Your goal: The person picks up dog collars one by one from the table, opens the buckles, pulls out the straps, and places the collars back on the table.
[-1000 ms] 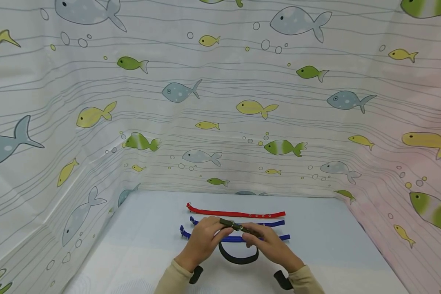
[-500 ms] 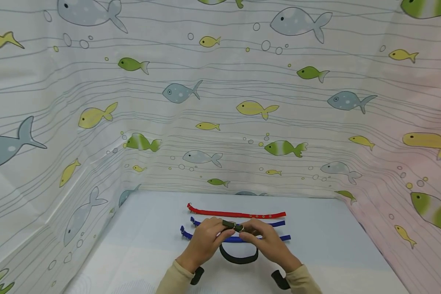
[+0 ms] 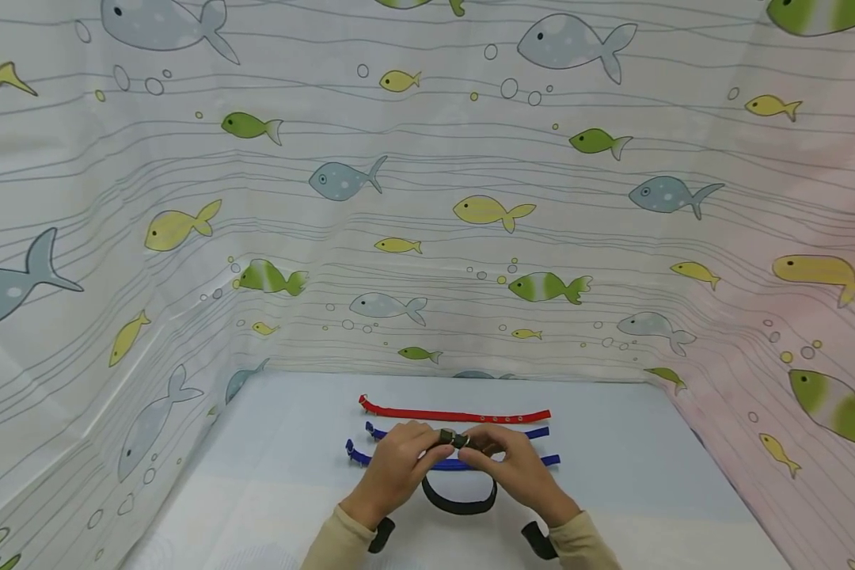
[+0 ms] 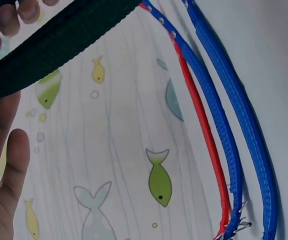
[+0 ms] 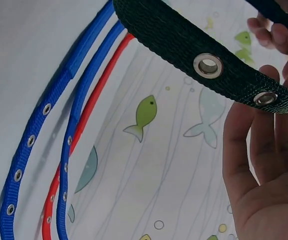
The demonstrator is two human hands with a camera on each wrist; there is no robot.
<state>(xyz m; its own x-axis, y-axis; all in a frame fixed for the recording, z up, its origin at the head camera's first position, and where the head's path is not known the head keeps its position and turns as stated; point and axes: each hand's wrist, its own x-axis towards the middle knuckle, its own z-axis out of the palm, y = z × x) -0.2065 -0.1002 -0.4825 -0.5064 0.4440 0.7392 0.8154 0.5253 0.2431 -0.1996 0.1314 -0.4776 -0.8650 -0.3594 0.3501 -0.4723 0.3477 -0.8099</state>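
A dark green woven collar with metal eyelets is held up between both hands, its band hanging below them in a loop. At its top, metal shows at the buckle end, between the fingertips. My left hand pinches the collar from the left with thumb and fingers. From the right, my right hand pinches the other side of the same spot. In the right wrist view, the eyeletted band runs across the fingers. The left wrist view shows the plain band; how far the strap is threaded is hidden.
Beyond the hands lie a red collar and two blue collars, the farther one and the nearer one, stretched side by side on the white table. Fish-printed sheeting walls the table at the back and sides.
Both hands have drawn slightly closer together at the buckle end, and less of the green strap shows between them. The collars on the table have stayed put.
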